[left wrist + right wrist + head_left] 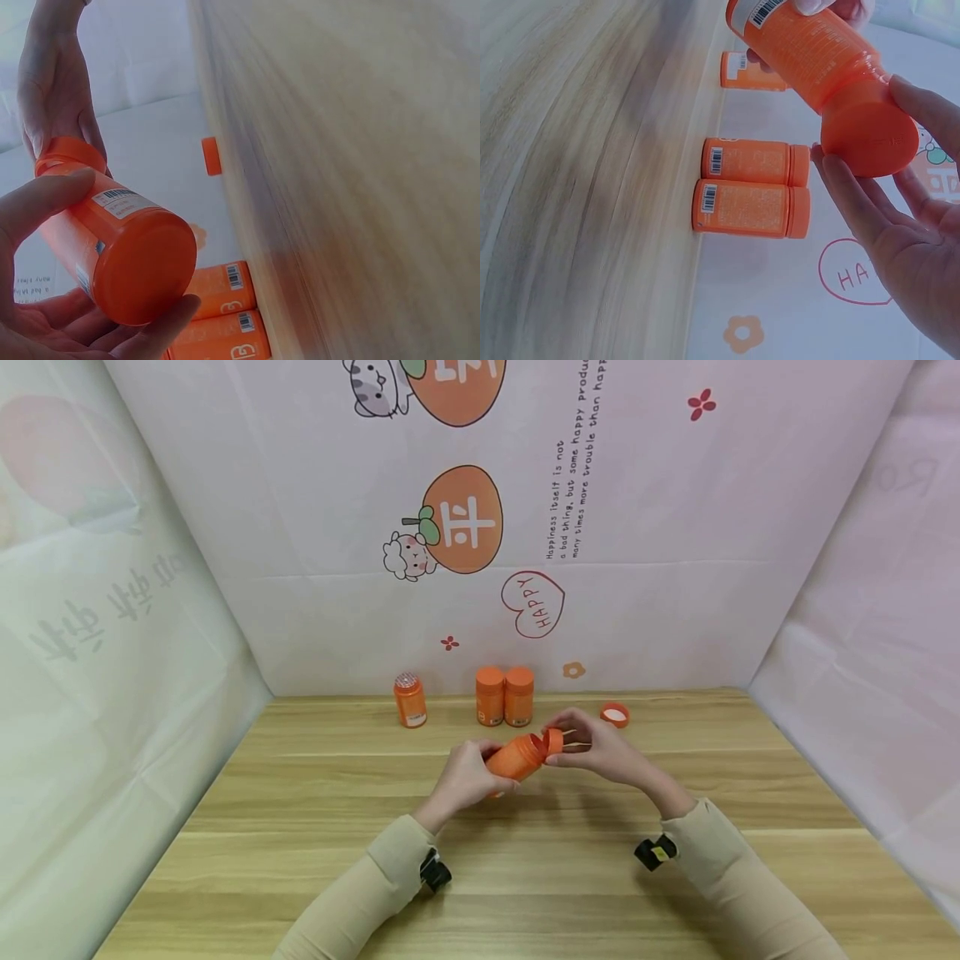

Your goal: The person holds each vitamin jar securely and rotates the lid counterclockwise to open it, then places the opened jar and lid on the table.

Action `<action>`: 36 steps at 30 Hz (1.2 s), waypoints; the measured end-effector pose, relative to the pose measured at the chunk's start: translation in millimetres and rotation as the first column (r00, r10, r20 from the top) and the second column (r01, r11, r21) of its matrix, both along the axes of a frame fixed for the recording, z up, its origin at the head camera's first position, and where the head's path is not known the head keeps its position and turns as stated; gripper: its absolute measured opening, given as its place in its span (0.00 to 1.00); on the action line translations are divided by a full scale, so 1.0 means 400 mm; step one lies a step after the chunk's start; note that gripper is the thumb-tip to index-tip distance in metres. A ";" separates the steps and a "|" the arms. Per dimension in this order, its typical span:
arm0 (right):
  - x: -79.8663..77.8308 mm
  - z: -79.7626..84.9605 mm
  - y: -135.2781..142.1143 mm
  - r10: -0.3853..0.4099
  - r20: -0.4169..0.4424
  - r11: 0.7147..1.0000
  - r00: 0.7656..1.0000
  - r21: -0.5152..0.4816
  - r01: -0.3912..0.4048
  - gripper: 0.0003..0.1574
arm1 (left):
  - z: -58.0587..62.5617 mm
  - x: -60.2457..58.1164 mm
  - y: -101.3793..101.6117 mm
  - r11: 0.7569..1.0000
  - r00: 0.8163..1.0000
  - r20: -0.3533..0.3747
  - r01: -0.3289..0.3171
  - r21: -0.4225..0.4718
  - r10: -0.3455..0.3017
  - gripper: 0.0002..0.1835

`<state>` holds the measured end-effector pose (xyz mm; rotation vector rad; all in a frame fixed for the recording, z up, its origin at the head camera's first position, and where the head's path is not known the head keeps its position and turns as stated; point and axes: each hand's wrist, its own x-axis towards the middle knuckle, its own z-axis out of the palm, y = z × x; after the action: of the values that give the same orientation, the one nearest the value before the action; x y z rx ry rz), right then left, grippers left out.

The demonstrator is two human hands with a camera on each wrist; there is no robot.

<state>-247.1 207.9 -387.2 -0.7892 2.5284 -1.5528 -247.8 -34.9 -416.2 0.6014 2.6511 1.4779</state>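
My left hand grips an orange plastic bottle around its body. The bottle is tilted, its mouth up and to the right, its base turned toward the left wrist camera. My right hand pinches an orange screw cap by its rim between thumb and fingers. In the head view the cap stands at an angle against the mouth, part of the dark opening showing beside it. From the right wrist the cap's flat top covers the bottle's end. A white barcode label shows near the base.
Two capped orange bottles stand side by side at the table's back edge. Left of them is an orange bottle with a pale patterned top. A loose orange cap with a white inside lies at back right. White printed sheets wall the table.
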 end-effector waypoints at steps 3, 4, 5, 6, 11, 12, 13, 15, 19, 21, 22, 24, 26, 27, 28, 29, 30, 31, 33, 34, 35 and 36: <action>-0.001 -0.002 0.002 -0.008 0.010 1.000 1.000 -0.008 0.008 0.34 | -0.003 -0.003 -0.001 1.000 1.000 -0.002 0.003 0.015 -0.003 0.23; -0.002 -0.003 0.002 -0.011 0.012 1.000 1.000 -0.006 0.011 0.34 | -0.004 -0.005 -0.001 1.000 1.000 -0.002 0.003 0.019 -0.003 0.23; -0.002 -0.004 0.003 -0.013 0.014 1.000 1.000 -0.007 0.013 0.35 | -0.006 -0.007 -0.001 1.000 1.000 -0.002 0.003 0.023 -0.003 0.23; -0.002 -0.004 0.003 -0.016 0.017 1.000 1.000 -0.005 0.016 0.35 | -0.006 -0.008 -0.001 1.000 1.000 -0.004 -0.001 0.020 0.001 0.23; -0.003 -0.008 0.008 -0.034 0.017 0.999 0.999 0.009 0.033 0.35 | -0.007 -0.013 -0.002 1.000 1.000 -0.012 -0.015 0.012 0.015 0.24; -0.003 -0.010 0.010 -0.039 0.015 0.999 0.999 0.011 0.038 0.35 | -0.005 -0.012 -0.003 1.000 1.000 -0.013 -0.019 0.010 0.019 0.24; -0.004 -0.012 0.010 -0.044 0.015 0.999 0.999 0.011 0.043 0.35 | -0.005 -0.013 -0.003 1.000 1.000 -0.012 -0.021 0.011 0.021 0.24; -0.006 -0.015 0.012 -0.055 0.014 0.998 0.998 0.009 0.055 0.36 | -0.004 -0.014 -0.005 1.000 0.999 -0.022 -0.024 0.007 0.024 0.24; -0.009 -0.022 0.015 -0.060 0.010 0.998 0.998 0.000 0.060 0.36 | -0.002 -0.016 -0.010 0.999 0.999 -0.034 -0.042 -0.007 0.042 0.25; -0.011 -0.025 0.017 -0.065 0.006 0.998 0.998 -0.001 0.065 0.35 | -0.003 -0.018 -0.012 0.999 0.998 -0.036 -0.046 -0.009 0.045 0.25; -0.012 -0.026 0.019 -0.068 0.004 0.998 0.998 0.001 0.068 0.34 | -0.003 -0.019 -0.014 0.999 0.998 -0.036 -0.048 -0.008 0.048 0.25; -0.015 -0.029 0.021 -0.078 0.003 0.997 0.997 0.003 0.078 0.33 | -0.004 -0.021 -0.016 0.999 0.998 -0.037 -0.053 -0.006 0.053 0.25; -0.018 -0.032 0.025 -0.084 -0.003 0.996 0.996 0.004 0.084 0.33 | -0.005 -0.024 -0.018 0.998 0.998 -0.032 -0.056 -0.001 0.056 0.25; -0.019 -0.033 0.026 -0.086 -0.007 0.996 0.996 0.006 0.086 0.33 | -0.007 -0.025 -0.019 0.998 0.998 -0.028 -0.055 0.005 0.056 0.25; -0.020 -0.034 0.028 -0.087 -0.012 0.996 0.996 0.010 0.087 0.33 | -0.007 -0.027 -0.020 0.998 0.998 -0.023 -0.060 0.008 0.060 0.25; -0.021 -0.036 0.029 -0.087 -0.016 0.996 0.996 0.011 0.087 0.33 | -0.008 -0.028 -0.021 0.998 0.998 -0.021 -0.064 0.009 0.064 0.25; -0.022 -0.037 0.031 -0.088 -0.021 0.996 0.996 0.013 0.088 0.33 | -0.011 -0.031 -0.022 0.998 0.997 -0.026 -0.067 0.009 0.067 0.25; -0.023 -0.039 0.033 -0.089 -0.025 0.996 0.996 0.016 0.089 0.34 | -0.013 -0.033 -0.023 0.997 0.997 -0.022 -0.072 0.009 0.072 0.25; -0.026 -0.042 0.037 -0.099 -0.030 0.995 0.995 0.024 0.100 0.33 | -0.015 -0.036 -0.025 0.997 0.996 -0.023 -0.081 0.013 0.081 0.24; -0.027 -0.044 0.038 -0.104 -0.030 0.994 0.994 0.026 0.104 0.33 | -0.016 -0.037 -0.026 0.996 0.996 -0.021 -0.086 0.014 0.087 0.24; -0.029 -0.046 0.040 -0.109 -0.031 0.994 0.994 0.028 0.110 0.33 | -0.016 -0.038 -0.027 0.996 0.996 -0.024 -0.091 0.015 0.091 0.24; -0.031 -0.048 0.042 -0.117 -0.030 0.993 0.993 0.029 0.118 0.34 | -0.017 -0.039 -0.028 0.995 0.995 -0.031 -0.096 0.008 0.096 0.25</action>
<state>-259.3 224.6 -406.4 -0.6750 2.6565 -1.5423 -263.4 -46.1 -422.9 0.5079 2.7366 1.5135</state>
